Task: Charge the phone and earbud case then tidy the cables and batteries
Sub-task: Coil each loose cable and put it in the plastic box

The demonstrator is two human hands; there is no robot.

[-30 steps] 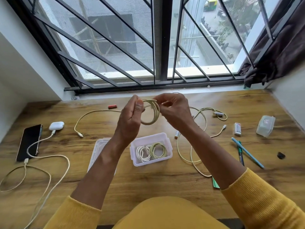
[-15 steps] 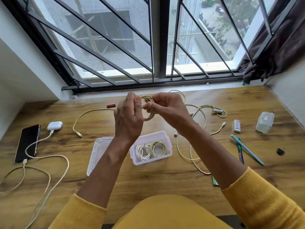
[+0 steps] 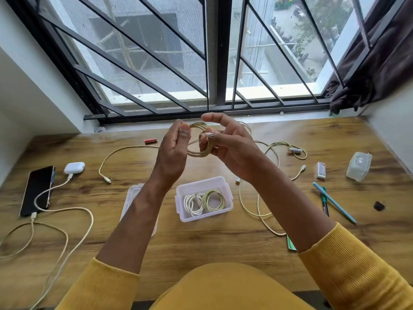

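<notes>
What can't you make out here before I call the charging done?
Head view only:
- Charging cables: far ends run off the left and bottom edges, so no power source shows.
- Lid: mostly behind the left forearm.
- Small clear box: contents too blurred.
- Coiled cable: partly behind both hands.

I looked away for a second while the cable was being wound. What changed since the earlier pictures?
The right hand has opened its forefinger and now pinches the plug end against the yellow-green coiled cable; the left hand still grips the coil's other side. The clear plastic box, black phone and white earbud case stayed put.
</notes>
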